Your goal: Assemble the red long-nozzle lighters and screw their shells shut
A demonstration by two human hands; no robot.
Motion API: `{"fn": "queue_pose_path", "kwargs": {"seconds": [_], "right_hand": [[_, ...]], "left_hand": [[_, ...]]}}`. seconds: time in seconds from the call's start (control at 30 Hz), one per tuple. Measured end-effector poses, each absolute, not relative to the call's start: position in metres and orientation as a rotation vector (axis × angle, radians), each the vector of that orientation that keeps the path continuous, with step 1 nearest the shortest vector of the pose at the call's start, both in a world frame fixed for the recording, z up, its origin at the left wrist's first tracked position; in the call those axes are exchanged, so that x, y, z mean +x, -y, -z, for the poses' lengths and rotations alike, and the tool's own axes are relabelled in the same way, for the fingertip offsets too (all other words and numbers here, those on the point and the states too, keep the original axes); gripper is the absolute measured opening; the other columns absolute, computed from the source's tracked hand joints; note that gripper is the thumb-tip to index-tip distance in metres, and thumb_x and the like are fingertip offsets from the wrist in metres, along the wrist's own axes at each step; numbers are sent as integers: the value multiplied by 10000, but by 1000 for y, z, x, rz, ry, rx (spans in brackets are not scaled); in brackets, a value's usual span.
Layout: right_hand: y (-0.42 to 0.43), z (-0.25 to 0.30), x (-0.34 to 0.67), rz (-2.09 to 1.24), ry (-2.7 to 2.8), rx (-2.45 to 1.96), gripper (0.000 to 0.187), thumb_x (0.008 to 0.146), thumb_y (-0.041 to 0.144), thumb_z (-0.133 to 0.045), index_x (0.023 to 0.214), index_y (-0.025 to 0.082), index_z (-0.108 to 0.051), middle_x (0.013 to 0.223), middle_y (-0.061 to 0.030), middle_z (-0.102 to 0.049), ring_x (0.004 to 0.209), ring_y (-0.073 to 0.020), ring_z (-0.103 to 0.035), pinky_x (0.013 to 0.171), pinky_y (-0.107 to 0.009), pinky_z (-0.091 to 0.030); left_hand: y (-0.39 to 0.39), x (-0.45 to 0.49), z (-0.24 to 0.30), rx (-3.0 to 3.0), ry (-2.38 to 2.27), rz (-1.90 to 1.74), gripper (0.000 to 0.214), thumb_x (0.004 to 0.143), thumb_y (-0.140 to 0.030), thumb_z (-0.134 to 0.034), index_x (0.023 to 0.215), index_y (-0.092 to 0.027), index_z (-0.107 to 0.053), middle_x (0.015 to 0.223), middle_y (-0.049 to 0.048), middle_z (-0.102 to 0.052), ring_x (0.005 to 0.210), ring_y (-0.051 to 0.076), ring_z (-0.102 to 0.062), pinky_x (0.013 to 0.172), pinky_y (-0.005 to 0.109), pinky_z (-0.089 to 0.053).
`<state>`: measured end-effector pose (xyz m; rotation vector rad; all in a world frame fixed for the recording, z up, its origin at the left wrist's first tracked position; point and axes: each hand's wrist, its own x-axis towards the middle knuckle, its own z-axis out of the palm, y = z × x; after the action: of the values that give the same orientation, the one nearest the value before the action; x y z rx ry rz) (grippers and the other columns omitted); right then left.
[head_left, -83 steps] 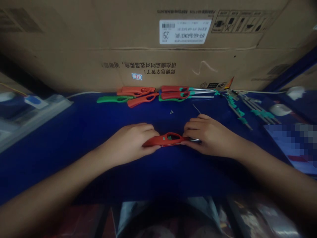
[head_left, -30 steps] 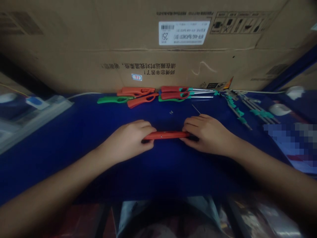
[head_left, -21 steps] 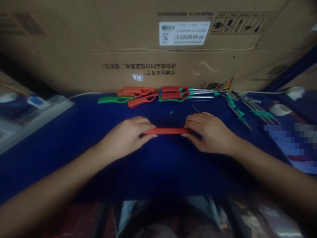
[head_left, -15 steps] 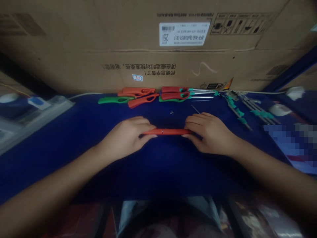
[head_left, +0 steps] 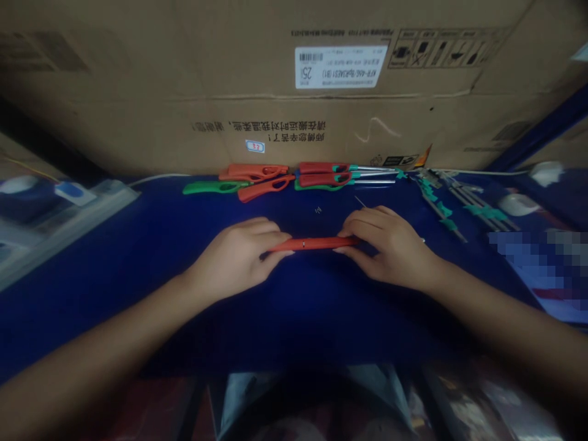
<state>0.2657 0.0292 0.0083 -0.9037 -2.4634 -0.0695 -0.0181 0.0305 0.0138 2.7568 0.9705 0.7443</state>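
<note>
An orange-red lighter handle (head_left: pixel 316 244) is held level above the blue table, its narrow edge turned to me. My left hand (head_left: pixel 245 254) pinches one end between thumb and fingers. At the other end, my right hand (head_left: pixel 379 242) has its thumb below and fingers above, closed on the handle. A thin metal pin or wire (head_left: pixel 359 201) shows just beyond my right fingers; I cannot tell whether they hold it. Both ends of the handle are hidden by my fingers.
Orange lighter handles (head_left: pixel 257 171), a green handle (head_left: pixel 214 187) and red lighters (head_left: pixel 324 177) with metal tubes lie along the cardboard box (head_left: pixel 151 122). Metal tubes with teal parts (head_left: pixel 482 205) lie at the right. Tiny metal pieces (head_left: pixel 318 210) rest on the blue table (head_left: pixel 294 306).
My right fingers have shifted slightly left along the lighter handle, and my left hand slightly right. Both hands still grip it. The pieces on the table have not moved.
</note>
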Motion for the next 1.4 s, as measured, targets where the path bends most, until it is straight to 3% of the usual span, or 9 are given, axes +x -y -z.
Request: {"fn": "queue_pose_path", "kwargs": {"seconds": [0.33,0.57,0.83,0.9,1.0,1.1,1.2,1.3,1.4], "right_hand": [[-23,-10,264,138,2459,-823,121,943,272,-618,926,152,-607,852,-51,-684,788,-195,-667,739,-332,-428],[-23,-8,260,103,2513,-883,152,979,316,-581,974,168,-617,925,-63,-703,866,-203,-661,785,-339,-420],[-15,-13,256,154,2579,-947,222,1003,321,-495,923,140,-596,846,-66,-656,734,-202,-618,705,-350,-418],[-13,-15,255,175,2624,-949,232,1016,305,-467,974,126,-608,901,-84,-669,783,-215,-632,731,-361,-439],[-10,-16,255,198,2671,-874,382,1012,424,-497,1209,110,-591,1101,-126,-680,962,-253,-654,796,-382,-484],[-9,-14,254,182,2656,-801,477,1000,475,-513,1338,141,-551,1151,-124,-683,1002,-245,-664,795,-369,-521],[-9,-12,254,121,2621,-813,404,1023,424,-481,1299,153,-599,1077,-106,-702,945,-226,-676,763,-350,-544],[-9,-12,254,92,2616,-829,399,1029,397,-467,1303,141,-604,1094,-118,-700,954,-233,-671,776,-361,-561],[-10,-10,253,79,2649,-790,408,1031,363,-462,1332,118,-585,1128,-139,-691,999,-243,-650,827,-383,-570]], "left_hand": [[-28,-14,-4,2763,-985,-702,246,989,-347,-564,1105,-168,-687,1027,63,-688,927,189,-672,819,300,-544],[-25,-10,-2,2712,-1034,-629,262,1015,-370,-508,1045,-163,-666,968,68,-668,862,191,-651,791,311,-524],[-23,-8,-5,2685,-996,-609,262,1021,-359,-484,1033,-158,-651,939,64,-645,859,192,-623,781,311,-495],[-22,-7,-8,2605,-1018,-573,269,1023,-371,-476,993,-166,-649,905,44,-644,821,174,-618,742,291,-482],[-21,-5,-14,2376,-1058,-532,336,1038,-399,-435,888,-176,-638,731,-17,-603,656,120,-574,625,243,-438],[-21,-4,-18,2200,-1061,-510,352,1037,-428,-425,914,-190,-654,619,-55,-546,533,94,-507,523,218,-390],[-20,-7,-17,2361,-967,-525,263,988,-423,-529,1061,-207,-660,799,-18,-668,672,124,-623,620,230,-476],[-20,-10,-10,2667,-980,-534,309,952,-426,-585,1160,-207,-645,1037,56,-721,879,203,-702,763,292,-541],[-20,-11,-4,2835,-1031,-476,338,987,-435,-522,1180,-191,-654,1025,85,-734,861,230,-724,742,318,-567]]}}
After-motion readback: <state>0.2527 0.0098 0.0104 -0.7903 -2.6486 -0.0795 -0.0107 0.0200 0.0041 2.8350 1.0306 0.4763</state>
